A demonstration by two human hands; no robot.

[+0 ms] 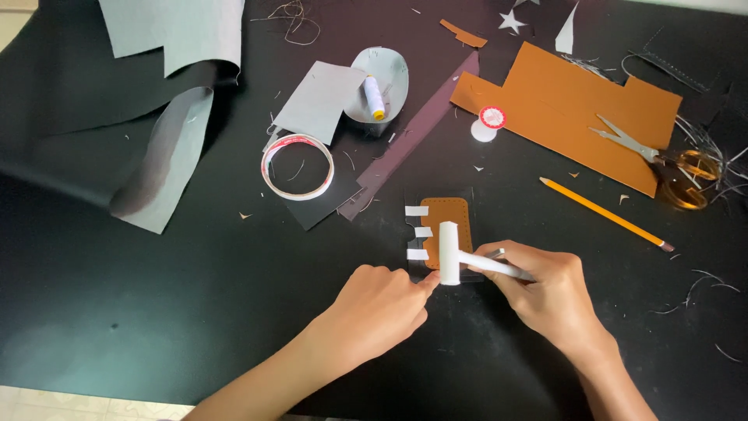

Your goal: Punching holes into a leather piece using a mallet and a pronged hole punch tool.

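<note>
Just ahead of my hands lies the small tan leather piece (446, 221) on a black backing, three white tape tabs (418, 232) along its left edge. My right hand (545, 292) is closed round the handle of a white mallet (449, 253), its head over the piece's lower end; my left hand (380, 304) is curled, fingertips pinning the bottom edge. I judge this a tapping step: strike squarely, clear of my fingers. Around it, a black worktop (156, 312) carries a tape roll (297, 166), pencil (604, 213), scissors (662, 156), and leather offcuts.

My left hand (374, 304) and right hand (545, 292) were bare, no rings, no watch, no gloves; both forearms were uncovered, without sleeves showing.
</note>
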